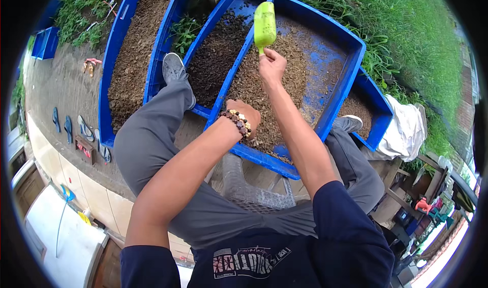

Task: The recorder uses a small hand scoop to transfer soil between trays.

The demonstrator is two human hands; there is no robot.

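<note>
So, seated person scooping at a blue tray of husky brown mix.

The right hand [272, 64] is closed around the handle of a light green scoop [265, 23], holding it upright above the far part of the blue tray [351, 72]. The left hand [247, 116], with a beaded bracelet [237, 122] on the wrist, is down in the brown mix [264, 92] near the tray's front edge; whether its fingers are curled or spread can't be made out. Just left sits a second blue tray [203, 34] of darker material, and further left a long blue trough [114, 49] of soil. Grey-trousered legs straddle the trays, one grey shoe [175, 68] resting on the edge between them.
</note>
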